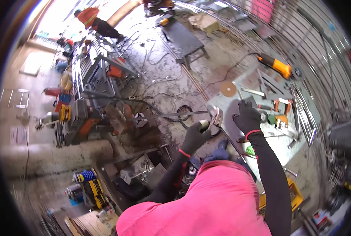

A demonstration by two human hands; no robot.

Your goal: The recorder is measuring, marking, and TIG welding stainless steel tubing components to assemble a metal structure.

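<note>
Head view, workshop floor: we see a grey metal sheet (277,141) on the right, strewn with tools, an orange angle grinder (275,65) at its far edge. Near its left edge, our gloved left hand (195,137) pinches a small pale cylindrical piece (203,124), while our gloved right hand (247,117) is curled closed just beside it; what it grips, we cannot tell.

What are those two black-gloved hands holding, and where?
The left hand pinches a small pale cylindrical piece by its lower end. The right hand is a closed fist; whether it holds anything cannot be told.
</note>
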